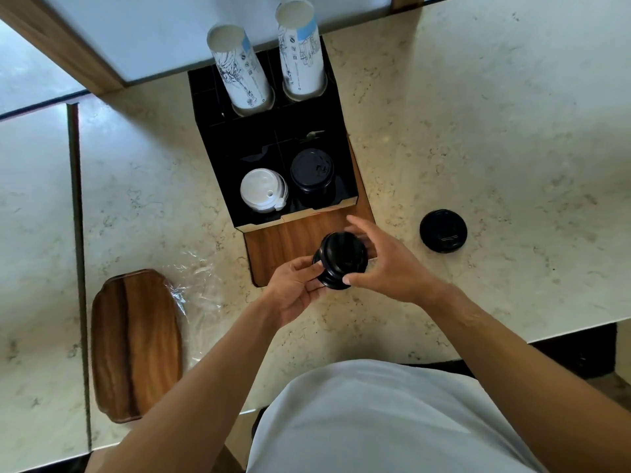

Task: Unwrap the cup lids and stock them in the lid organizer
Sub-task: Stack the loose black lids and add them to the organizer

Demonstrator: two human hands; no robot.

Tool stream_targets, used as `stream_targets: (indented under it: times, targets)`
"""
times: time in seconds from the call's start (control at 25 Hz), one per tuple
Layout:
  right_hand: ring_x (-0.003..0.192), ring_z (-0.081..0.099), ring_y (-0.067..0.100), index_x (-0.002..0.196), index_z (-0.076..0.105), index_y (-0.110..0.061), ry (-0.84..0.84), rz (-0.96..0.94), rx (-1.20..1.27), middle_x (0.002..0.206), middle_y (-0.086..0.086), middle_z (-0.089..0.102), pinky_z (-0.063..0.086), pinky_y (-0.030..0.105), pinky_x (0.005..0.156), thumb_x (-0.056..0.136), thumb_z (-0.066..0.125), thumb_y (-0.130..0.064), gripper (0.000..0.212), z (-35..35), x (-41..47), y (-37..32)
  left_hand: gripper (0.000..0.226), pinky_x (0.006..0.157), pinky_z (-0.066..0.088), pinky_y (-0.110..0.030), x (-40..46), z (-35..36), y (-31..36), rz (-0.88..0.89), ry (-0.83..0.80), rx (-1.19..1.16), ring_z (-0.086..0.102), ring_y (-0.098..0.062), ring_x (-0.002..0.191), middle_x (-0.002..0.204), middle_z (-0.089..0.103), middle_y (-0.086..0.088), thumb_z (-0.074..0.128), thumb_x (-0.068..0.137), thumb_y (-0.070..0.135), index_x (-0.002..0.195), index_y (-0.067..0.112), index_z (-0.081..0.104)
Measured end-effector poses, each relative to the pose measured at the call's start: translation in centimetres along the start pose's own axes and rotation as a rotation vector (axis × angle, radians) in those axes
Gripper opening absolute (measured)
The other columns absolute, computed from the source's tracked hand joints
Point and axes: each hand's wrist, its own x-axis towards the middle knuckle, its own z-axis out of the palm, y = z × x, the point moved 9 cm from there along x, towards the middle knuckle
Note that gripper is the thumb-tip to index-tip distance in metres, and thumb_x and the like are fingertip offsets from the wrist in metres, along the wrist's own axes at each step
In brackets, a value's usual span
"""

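A short stack of black cup lids (341,259) is held between both my hands just in front of the black lid organizer (218,155). My left hand (295,290) grips the stack's lower left side. My right hand (386,264) wraps its right side, thumb at the bottom edge. In the organizer's front compartments stand a stack of white lids (261,189) on the left and a stack of black lids (312,174) on the right. One loose black lid (443,231) lies on the counter to the right. Clear plastic wrap (194,288) lies crumpled at the left.
Two stacks of paper cups (242,73) (300,52) stand in the organizer's rear slots. The organizer sits on a wooden base (290,244). A wooden tray (135,343) lies at the front left on the marble counter (495,131). A wall panel runs along the back.
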Motion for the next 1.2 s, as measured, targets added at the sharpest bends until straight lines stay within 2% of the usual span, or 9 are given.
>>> stream_targets:
  times: [0.16, 0.32, 0.52, 0.64, 0.76, 0.92, 1.0, 1.08, 1.2]
  targets:
    - [0.140, 0.045, 0.014, 0.161, 0.024, -0.028, -0.042, 0.001, 0.023, 0.151, -0.011, 0.047, 0.039, 0.045, 0.120, 0.074, 0.086, -0.032, 0.107, 1.9, -0.9, -0.6, 0.027, 0.085, 0.061, -0.041, -1.4, 0.1, -0.2, 0.017, -0.068, -0.055, 0.069, -0.030, 0.092, 0.114, 0.068, -0.027, 0.060, 0.098, 0.005, 0.124, -0.001, 0.061]
    - [0.142, 0.044, 0.015, 0.160, 0.025, -0.029, -0.044, -0.004, 0.091, 0.152, -0.009, 0.044, 0.041, 0.045, 0.119, 0.076, 0.083, -0.024, 0.102, 2.3, -1.7, -1.5, 0.045, 0.091, 0.061, -0.045, -2.6, -0.6, -1.1, 0.020, -0.128, -0.169, 0.063, -0.034, 0.108, 0.127, 0.060, -0.026, 0.060, 0.098, 0.005, 0.141, -0.006, 0.051]
    - [0.141, 0.044, 0.013, 0.160, 0.024, -0.029, -0.070, -0.049, 0.065, 0.150, -0.010, 0.044, 0.044, 0.039, 0.116, 0.078, 0.084, -0.019, 0.102, 3.4, -2.5, -2.6, 0.029, 0.088, 0.059, -0.044, -3.5, -1.6, -2.0, 0.002, -0.198, -0.254, 0.037, -0.035, 0.116, 0.115, 0.041, -0.008, 0.063, 0.096, 0.003, 0.124, 0.003, 0.070]
    - [0.144, 0.042, 0.015, 0.160, 0.024, -0.029, -0.083, -0.066, 0.060, 0.152, -0.008, 0.044, 0.042, 0.033, 0.116, 0.080, 0.083, -0.018, 0.100, 4.0, -3.1, -2.9, 0.027, 0.088, 0.059, -0.047, -4.0, -1.9, -2.1, -0.009, -0.218, -0.239, 0.051, -0.040, 0.121, 0.121, 0.054, -0.019, 0.056, 0.096, -0.002, 0.119, 0.003, 0.069]
    - [0.145, 0.040, 0.014, 0.160, 0.026, -0.029, -0.077, -0.079, 0.065, 0.154, -0.008, 0.044, 0.044, 0.035, 0.116, 0.080, 0.084, -0.019, 0.099, 4.3, -3.8, -2.8, 0.027, 0.092, 0.059, -0.050, -4.6, -1.7, -2.3, -0.041, -0.238, -0.176, 0.068, -0.041, 0.109, 0.118, 0.068, -0.027, 0.049, 0.094, -0.006, 0.116, 0.002, 0.063]
    - [0.144, 0.040, 0.010, 0.162, 0.021, -0.031, -0.074, -0.081, 0.022, 0.155, -0.010, 0.044, 0.037, 0.008, 0.102, 0.080, 0.084, -0.022, 0.103, 4.8, -4.2, -2.0, 0.024, 0.094, 0.058, -0.049, -4.8, -0.7, -2.3, -0.062, -0.256, -0.109, 0.071, -0.039, 0.100, 0.096, 0.073, -0.023, 0.042, 0.090, 0.002, 0.108, 0.002, 0.057]
    - [0.145, 0.041, 0.010, 0.162, 0.021, -0.031, -0.049, -0.075, 0.020, 0.156, -0.011, 0.043, 0.037, 0.000, 0.094, 0.080, 0.085, -0.022, 0.104, 4.6, -4.4, -1.4, 0.026, 0.090, 0.059, -0.046, -4.9, -0.1, -2.3, -0.066, -0.243, -0.091, 0.071, -0.037, 0.101, 0.105, 0.073, -0.023, 0.051, 0.095, 0.013, 0.115, -0.001, 0.058]
    - [0.145, 0.041, 0.010, 0.162, 0.020, -0.032, -0.017, -0.072, 0.021, 0.157, -0.011, 0.043, 0.038, -0.001, 0.093, 0.080, 0.086, -0.025, 0.105, 4.3, -4.5, -0.9, 0.031, 0.088, 0.060, -0.042, -4.6, 0.3, -2.3, -0.037, -0.215, -0.007, 0.072, -0.035, 0.101, 0.112, 0.073, -0.023, 0.063, 0.096, 0.014, 0.123, -0.001, 0.060]
    - [0.145, 0.040, 0.009, 0.163, 0.016, -0.034, 0.041, -0.064, -0.005, 0.159, -0.012, 0.042, 0.033, 0.011, 0.104, 0.080, 0.087, -0.031, 0.110, 4.1, -4.7, -0.2, 0.037, 0.079, 0.062, -0.039, -3.6, 0.6, -2.2, 0.001, -0.115, 0.067, 0.075, -0.033, 0.097, 0.109, 0.076, -0.021, 0.075, 0.087, 0.002, 0.120, 0.000, 0.059]
